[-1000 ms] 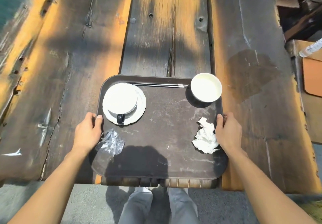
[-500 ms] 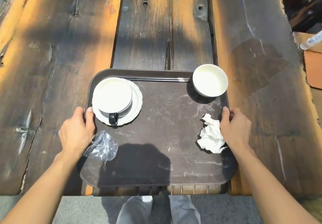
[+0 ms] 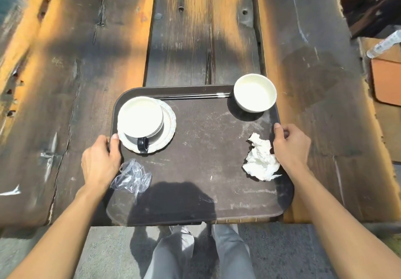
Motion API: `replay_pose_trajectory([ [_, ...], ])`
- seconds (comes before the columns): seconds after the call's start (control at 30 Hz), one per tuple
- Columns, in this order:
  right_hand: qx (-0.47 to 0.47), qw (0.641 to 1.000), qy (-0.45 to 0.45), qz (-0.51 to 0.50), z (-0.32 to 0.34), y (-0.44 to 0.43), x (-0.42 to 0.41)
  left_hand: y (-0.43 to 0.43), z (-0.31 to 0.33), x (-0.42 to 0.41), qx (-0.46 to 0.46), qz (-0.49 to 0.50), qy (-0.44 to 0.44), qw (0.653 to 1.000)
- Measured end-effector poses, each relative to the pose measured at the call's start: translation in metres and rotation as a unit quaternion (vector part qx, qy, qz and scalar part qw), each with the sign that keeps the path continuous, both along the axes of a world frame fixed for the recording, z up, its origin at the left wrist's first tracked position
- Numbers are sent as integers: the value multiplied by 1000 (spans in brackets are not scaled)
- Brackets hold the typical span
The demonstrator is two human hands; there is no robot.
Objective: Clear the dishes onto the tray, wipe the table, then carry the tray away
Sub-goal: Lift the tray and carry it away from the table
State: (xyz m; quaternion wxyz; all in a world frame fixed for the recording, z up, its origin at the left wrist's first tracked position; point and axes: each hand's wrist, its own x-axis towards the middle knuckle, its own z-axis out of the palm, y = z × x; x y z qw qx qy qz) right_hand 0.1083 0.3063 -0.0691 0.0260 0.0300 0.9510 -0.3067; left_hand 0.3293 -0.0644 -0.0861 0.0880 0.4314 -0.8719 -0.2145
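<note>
Nearest the camera, the person's grey trouser legs stand on the pavement just below the table edge. The dark brown tray overhangs that near edge of the weathered wooden table. The left hand grips the tray's left rim, thumb on top, and the right hand grips the right rim the same way. On the tray, a crumpled clear plastic wrapper lies just beside the left hand, and a wadded white napkin touches the right hand. Farther in, a cup sits on a white saucer at the far left corner. 2 dark chopsticks lie along the far rim, reaching a white bowl in the far right corner.
</note>
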Motion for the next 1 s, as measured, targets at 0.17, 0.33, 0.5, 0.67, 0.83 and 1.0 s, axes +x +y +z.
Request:
replay_pose_trajectory([
  [0.17,6,1000,-5,6,30,-6,7,-4,23,15,-8,1,15,1000],
  [0.33,2,1000,-15,0,59,-10,25,-11,56,33,6,4,31,999],
  [0.5,-6,1000,-24,-3,92,-13,52,-16,91,51,6,8,47,999],
  [0.67,-11,1000,-15,-10,126,-11,80,-16,120,74,20,10,65,998],
  [0.83,-6,1000,0,2,148,-7,99,-9,139,105,33,20,82,996],
  [1.0,-4,1000,-2,29,157,-3,117,3,148,139,43,52,91,994],
])
